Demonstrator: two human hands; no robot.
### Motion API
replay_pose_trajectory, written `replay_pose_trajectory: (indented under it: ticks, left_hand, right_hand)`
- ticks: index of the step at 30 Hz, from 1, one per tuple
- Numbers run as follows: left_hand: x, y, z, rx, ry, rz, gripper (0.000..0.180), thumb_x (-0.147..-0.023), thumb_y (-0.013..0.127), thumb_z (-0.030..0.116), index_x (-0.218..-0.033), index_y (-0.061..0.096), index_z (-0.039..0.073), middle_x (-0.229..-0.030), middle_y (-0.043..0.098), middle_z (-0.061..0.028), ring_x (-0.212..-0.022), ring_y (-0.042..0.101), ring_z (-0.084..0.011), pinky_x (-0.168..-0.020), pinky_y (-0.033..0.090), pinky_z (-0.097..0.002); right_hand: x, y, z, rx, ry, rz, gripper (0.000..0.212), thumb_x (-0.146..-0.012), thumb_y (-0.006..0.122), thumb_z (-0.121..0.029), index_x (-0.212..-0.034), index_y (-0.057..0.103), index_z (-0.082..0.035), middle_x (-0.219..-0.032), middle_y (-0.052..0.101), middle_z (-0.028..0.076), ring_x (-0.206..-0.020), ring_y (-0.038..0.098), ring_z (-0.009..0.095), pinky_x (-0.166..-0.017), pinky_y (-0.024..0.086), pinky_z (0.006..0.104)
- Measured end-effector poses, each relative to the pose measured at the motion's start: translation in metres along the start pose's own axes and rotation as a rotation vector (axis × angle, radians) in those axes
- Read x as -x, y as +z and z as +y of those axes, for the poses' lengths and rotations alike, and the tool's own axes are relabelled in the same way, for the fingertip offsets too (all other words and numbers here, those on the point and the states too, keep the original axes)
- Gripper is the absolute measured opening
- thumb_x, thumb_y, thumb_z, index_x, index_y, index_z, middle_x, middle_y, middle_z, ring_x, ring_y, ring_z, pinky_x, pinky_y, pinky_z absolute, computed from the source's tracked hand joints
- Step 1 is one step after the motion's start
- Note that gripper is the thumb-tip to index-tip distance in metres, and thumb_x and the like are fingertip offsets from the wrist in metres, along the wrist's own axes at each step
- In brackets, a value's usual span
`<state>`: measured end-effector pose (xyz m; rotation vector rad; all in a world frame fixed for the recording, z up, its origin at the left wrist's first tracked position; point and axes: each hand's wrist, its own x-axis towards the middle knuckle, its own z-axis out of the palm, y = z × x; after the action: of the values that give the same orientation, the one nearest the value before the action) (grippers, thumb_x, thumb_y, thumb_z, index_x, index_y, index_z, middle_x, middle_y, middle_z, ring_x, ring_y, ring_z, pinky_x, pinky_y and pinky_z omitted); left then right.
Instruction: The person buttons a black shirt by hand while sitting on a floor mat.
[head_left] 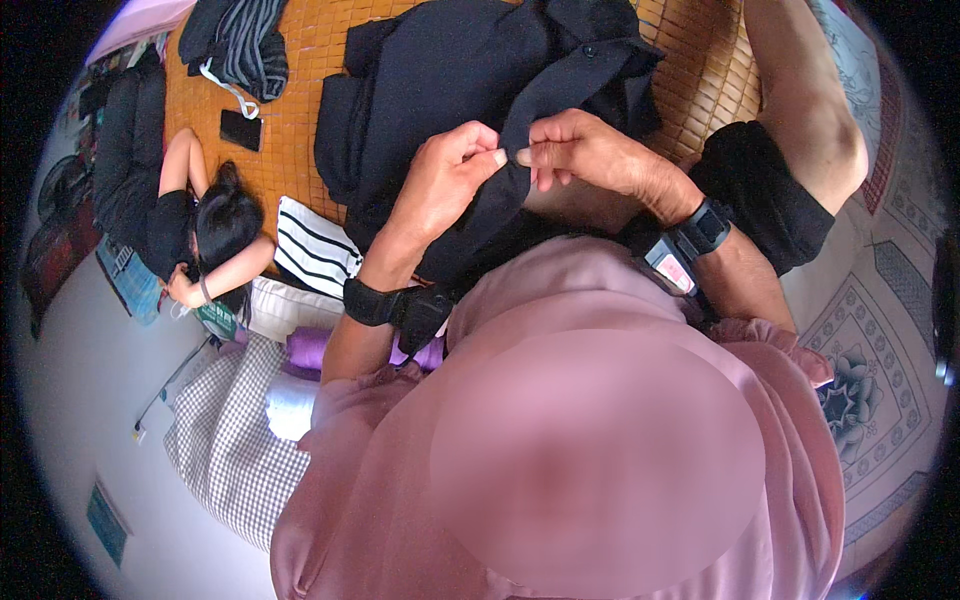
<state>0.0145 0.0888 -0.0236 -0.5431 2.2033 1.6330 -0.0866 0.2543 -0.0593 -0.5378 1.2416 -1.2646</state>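
A black button-front shirt (430, 90) lies spread on the woven mat in front of me, its front strip running toward my lap. A dark button (588, 50) shows near its far end. My left hand (450, 175) pinches the edge of the strip between thumb and fingers. Close by on the right, my right hand (590, 150) pinches the same strip, thumb pointing at the left one. The fingertips almost meet, and a small dark spot between them may be a button; they partly hide it. Black bands circle both my wrists.
The orange woven mat (310, 60) carries a dark phone (241, 130), striped dark clothing (235, 45) and black-and-white striped cloth (312, 245). A person (225, 215) lies at the left. Purple cloth (308, 348) and checked bedding (235, 440) are beside me. Patterned floor (870, 370) is at right.
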Motion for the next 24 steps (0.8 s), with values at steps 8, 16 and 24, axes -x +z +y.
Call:
replay_pose_trajectory:
  ticks: [8, 16, 24]
  left_hand:
    - [0.001, -0.003, -0.003, 0.054, 0.011, -0.051, 0.007, -0.080, 0.056, 0.005, -0.083, 0.053, -0.001, -0.069, 0.054, 0.0000, -0.065, 0.046, -0.0044, -0.057, 0.039, -0.0213]
    - [0.001, 0.000, -0.002, 0.008, 0.008, -0.081, 0.005, -0.082, 0.054, 0.008, -0.082, 0.052, 0.004, -0.071, 0.050, 0.0053, -0.067, 0.043, -0.0013, -0.058, 0.035, -0.0174]
    - [0.000, 0.002, 0.011, -0.057, -0.019, -0.066, 0.007, -0.081, 0.055, 0.009, -0.077, 0.053, 0.003, -0.066, 0.049, 0.0055, -0.061, 0.042, -0.0015, -0.055, 0.035, -0.0172]
  right_hand:
    - [-0.003, -0.001, 0.002, -0.040, 0.061, -0.018, 0.021, -0.083, 0.056, -0.022, -0.071, 0.055, -0.005, -0.067, 0.060, 0.001, -0.059, 0.055, 0.007, -0.050, 0.040, 0.0196]
    - [-0.002, -0.003, 0.004, -0.013, 0.042, 0.014, 0.018, -0.083, 0.057, -0.020, -0.073, 0.055, -0.005, -0.066, 0.058, 0.000, -0.059, 0.056, 0.006, -0.050, 0.042, 0.0192]
    - [-0.001, 0.000, 0.001, -0.081, 0.059, 0.036, 0.026, -0.085, 0.053, -0.029, -0.072, 0.054, -0.007, -0.063, 0.057, 0.000, -0.056, 0.056, 0.007, -0.048, 0.041, 0.0180]
